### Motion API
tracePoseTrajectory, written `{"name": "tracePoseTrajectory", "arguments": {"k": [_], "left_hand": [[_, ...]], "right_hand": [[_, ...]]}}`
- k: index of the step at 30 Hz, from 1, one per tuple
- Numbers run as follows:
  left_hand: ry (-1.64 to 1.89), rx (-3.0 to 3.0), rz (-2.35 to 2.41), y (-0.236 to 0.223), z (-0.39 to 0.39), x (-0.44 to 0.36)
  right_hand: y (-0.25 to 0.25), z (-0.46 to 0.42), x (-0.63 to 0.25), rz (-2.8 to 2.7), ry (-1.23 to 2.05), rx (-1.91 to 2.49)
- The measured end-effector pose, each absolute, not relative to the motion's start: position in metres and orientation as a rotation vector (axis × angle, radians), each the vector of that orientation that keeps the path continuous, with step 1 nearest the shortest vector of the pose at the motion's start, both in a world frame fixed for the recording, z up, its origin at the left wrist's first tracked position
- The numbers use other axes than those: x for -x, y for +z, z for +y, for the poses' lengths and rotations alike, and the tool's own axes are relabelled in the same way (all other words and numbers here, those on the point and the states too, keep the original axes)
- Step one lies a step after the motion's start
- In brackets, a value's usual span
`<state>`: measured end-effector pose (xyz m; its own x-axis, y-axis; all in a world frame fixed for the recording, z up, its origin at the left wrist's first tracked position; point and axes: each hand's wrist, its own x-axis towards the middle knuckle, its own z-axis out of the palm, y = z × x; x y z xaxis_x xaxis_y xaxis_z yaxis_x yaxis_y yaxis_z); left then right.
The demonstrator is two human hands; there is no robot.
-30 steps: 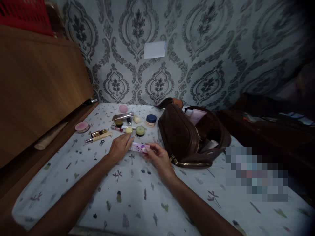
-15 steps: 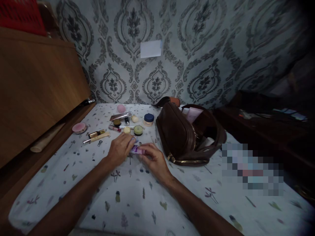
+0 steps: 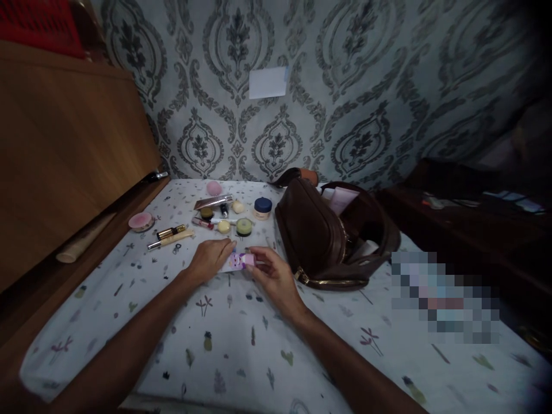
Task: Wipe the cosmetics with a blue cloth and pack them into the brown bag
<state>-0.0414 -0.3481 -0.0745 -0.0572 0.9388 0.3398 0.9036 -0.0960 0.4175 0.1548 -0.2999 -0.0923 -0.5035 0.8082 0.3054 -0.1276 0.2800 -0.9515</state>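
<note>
Between my two hands is a small pink-and-purple printed pack; I cannot tell whether it is a tube or a box. My right hand pinches its right end between thumb and fingers. Closed at its left end is my left hand, whose fingers partly hide that end. Just beyond the hands lie a green-topped round jar, a pale yellow round piece and a dark-red lip tube. A brown leather bag stands open to the right of my right hand.
A jar with a navy lid, a silvery tube and a pink sponge lie farther back. A pink compact and a gold-and-black tube are at left. A wooden cabinet borders the left side; patterned wallpaper rises behind.
My left fingers have shifted left and up, so more of the pack's printed face shows. My right hand keeps its hold. The view has moved slightly.
</note>
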Motion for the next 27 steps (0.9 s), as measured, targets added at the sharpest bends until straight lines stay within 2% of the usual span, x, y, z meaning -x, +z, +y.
{"name": "tracePoseTrajectory", "arguments": {"k": [5, 12, 27], "left_hand": [[0.967, -2.034, 2.129, -0.071, -0.35, 0.036], [1.02, -2.017, 2.103, -0.069, -0.351, 0.033], [0.942, -1.851, 1.609, -0.05, -0.354, 0.035]], "right_hand": [[-0.092, -0.299, -0.152, -1.632, 1.579, 0.691], [-0.086, -0.299, -0.153, -1.499, 1.718, 0.661], [-0.079, -0.301, -0.155, -1.398, 1.792, 0.628]]}}
